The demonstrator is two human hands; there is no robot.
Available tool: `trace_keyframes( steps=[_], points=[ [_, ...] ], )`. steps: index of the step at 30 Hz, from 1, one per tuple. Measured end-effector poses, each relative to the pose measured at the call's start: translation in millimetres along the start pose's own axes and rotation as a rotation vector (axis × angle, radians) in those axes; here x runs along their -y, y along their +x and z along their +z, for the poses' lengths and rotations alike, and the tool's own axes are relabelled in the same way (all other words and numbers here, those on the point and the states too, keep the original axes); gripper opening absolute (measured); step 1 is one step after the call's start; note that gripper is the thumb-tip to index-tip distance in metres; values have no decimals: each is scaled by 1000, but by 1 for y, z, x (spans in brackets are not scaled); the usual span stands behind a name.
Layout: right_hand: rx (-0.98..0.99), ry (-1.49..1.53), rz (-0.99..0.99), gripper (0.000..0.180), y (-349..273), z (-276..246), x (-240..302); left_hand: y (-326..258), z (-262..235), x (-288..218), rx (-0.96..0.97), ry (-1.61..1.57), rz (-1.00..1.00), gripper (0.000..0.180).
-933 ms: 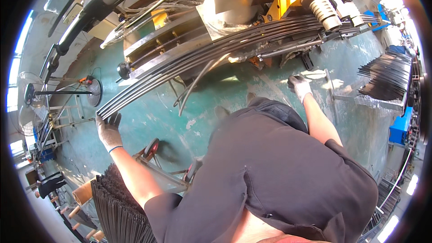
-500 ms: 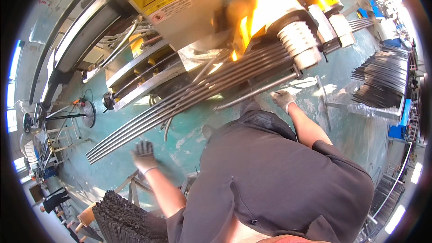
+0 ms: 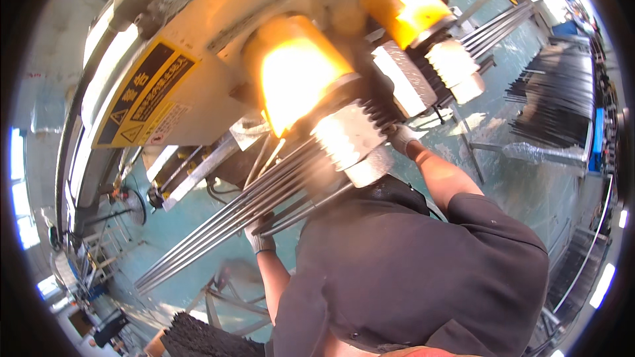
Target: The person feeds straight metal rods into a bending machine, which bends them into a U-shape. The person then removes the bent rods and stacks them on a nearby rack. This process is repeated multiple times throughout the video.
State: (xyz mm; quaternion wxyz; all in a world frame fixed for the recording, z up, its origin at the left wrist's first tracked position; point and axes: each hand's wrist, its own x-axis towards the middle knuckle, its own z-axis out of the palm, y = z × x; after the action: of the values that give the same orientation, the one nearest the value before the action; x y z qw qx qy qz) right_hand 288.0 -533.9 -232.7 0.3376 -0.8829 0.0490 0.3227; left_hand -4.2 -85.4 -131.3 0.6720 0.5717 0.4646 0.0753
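Several long grey metal rods (image 3: 198, 247) run side by side and slanting through a machine with yellow cylindrical housings (image 3: 301, 69) and white ribbed parts (image 3: 350, 142). My left hand (image 3: 260, 238), in a pale glove with dark fingers, is at the near side of the rods, beside a shorter bar (image 3: 304, 210). The rods and bar cover much of its fingers, so its grip cannot be made out. My right hand (image 3: 402, 139), gloved too, reaches in beside the nearer white ribbed part. Its fingers are hidden behind the machine.
A yellow warning panel (image 3: 145, 92) faces me on the machine's left. On the right, a rack holds a stack of dark strips (image 3: 555, 96). Another dark bundle (image 3: 205, 338) lies at lower left, near a metal stand (image 3: 231, 304). A wheel-like disc (image 3: 135, 206) stands far left.
My left hand has moved right and up, from open in the air to the rods. My right hand has gone up and left to the machine. The machine appears larger and further left.
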Motion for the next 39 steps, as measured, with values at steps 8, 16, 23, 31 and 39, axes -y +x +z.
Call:
trace_keyframes(
  steps=[8, 16, 23, 31, 39],
  points=[
    [663, 44, -377, 49, -166, -4, 115, 35, -18, 31, 48, 15, 114, 29],
    [465, 10, -274, 69, -315, -26, 99, -21, -20, 67, 152, -88, -307, 30],
    [372, 128, -351, 53, -313, 10, 129, -51, -44, 49, 145, -108, -205, 30],
    [595, -132, -707, 80, -298, 23, 242, -41, -113, 102, 172, -243, -151, 24],
    [432, 20, -414, 65, -274, -57, 184, -45, -105, 98, 199, -657, -31, 25]
  ],
)
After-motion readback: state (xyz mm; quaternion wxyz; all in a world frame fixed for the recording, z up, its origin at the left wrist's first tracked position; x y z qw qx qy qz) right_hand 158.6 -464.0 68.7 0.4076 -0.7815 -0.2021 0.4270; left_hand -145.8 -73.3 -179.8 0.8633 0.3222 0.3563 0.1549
